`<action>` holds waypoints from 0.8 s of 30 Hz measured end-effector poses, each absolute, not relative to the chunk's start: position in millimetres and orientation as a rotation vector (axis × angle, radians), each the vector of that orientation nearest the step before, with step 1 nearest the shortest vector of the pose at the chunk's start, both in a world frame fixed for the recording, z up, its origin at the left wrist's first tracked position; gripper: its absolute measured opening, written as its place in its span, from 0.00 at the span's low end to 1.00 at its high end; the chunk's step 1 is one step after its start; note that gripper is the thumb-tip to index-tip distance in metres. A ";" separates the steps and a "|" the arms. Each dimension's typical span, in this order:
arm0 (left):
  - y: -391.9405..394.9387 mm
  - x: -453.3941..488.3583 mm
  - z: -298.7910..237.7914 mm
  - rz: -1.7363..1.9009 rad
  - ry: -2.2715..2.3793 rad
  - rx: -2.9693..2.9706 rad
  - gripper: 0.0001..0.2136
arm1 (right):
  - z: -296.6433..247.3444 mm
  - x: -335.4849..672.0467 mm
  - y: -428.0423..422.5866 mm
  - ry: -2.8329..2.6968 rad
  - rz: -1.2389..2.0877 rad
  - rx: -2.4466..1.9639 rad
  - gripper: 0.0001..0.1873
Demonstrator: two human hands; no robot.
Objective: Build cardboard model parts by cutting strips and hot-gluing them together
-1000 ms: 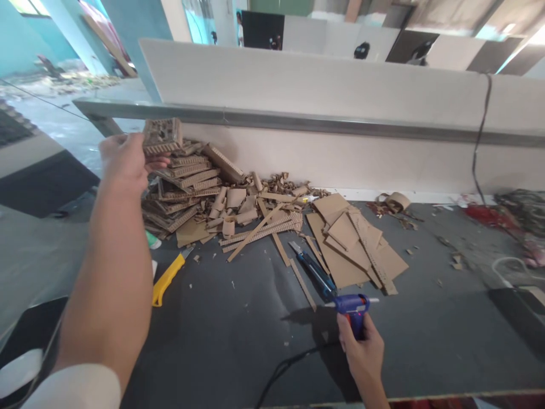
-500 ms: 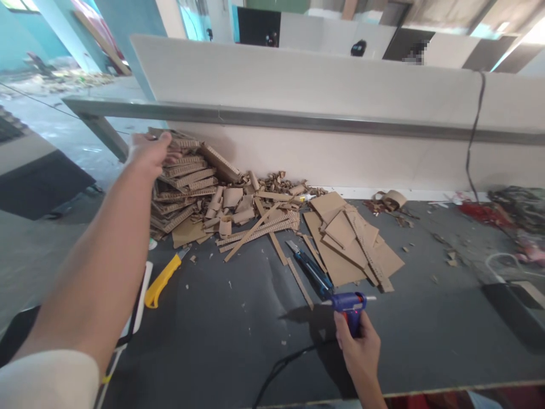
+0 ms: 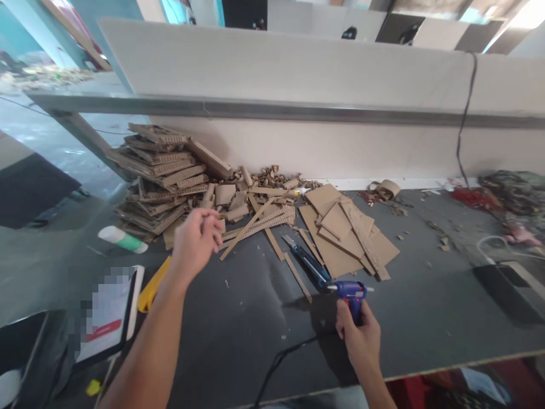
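My right hand (image 3: 360,329) is wrapped round the handle of a blue hot glue gun (image 3: 349,291), its nozzle pointing left. My left hand (image 3: 198,241) hovers over the left part of the table, fingers loosely curled and apart, with nothing visible in them. Behind it rises a stack of corrugated cardboard frames (image 3: 164,165). Beyond its fingertips lie cardboard strips (image 3: 255,224) and rolled scraps. A blue utility knife (image 3: 310,261) rests just beyond the glue gun. Flat cardboard sheets (image 3: 336,227) are piled to its right. A yellow-handled cutter (image 3: 153,284) is partly hidden by my left forearm.
A glue stick tube (image 3: 123,240) and a tablet (image 3: 110,318) are at the table's left edge. The gun's black cable (image 3: 281,355) runs to the front edge. A white panel (image 3: 298,147) with a metal rail stands at the back. A power bank-like block (image 3: 511,284) lies at right.
My left hand has come away from the cardboard stack, moving right and toward me. My right hand still grips the glue gun in nearly the same place. The view has shifted slightly.
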State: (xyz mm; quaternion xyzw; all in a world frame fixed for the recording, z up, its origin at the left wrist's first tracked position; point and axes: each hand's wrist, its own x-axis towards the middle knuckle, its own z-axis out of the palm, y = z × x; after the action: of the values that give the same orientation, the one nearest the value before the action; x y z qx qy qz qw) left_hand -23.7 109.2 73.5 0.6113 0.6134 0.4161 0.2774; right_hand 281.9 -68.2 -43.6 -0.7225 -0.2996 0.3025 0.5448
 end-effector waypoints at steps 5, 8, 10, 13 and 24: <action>35.3 17.9 30.9 0.663 1.436 1.576 0.08 | -36.6 269.4 -71.7 -0.557 1.032 -1.561 0.26; -2.6 35.2 7.4 0.506 1.301 1.421 0.09 | -36.2 247.9 -70.9 -0.485 1.161 -1.480 0.27; -18.7 43.5 -4.2 0.509 1.301 1.382 0.09 | -35.4 230.1 -67.9 -0.481 1.218 -1.445 0.26; -30.4 50.2 -11.8 0.582 1.321 1.345 0.11 | -35.9 206.0 -62.1 -0.538 1.287 -1.389 0.23; -41.9 35.1 -4.7 0.564 1.194 1.140 0.32 | -44.7 170.2 -64.6 -0.720 1.380 -1.388 0.27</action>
State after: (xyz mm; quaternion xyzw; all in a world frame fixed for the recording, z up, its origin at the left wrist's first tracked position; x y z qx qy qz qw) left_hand 35.1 -41.9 -4.7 0.5004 0.5241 0.2476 0.6431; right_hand 170.2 -64.6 -44.7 -0.5750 -0.2981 0.5717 0.5037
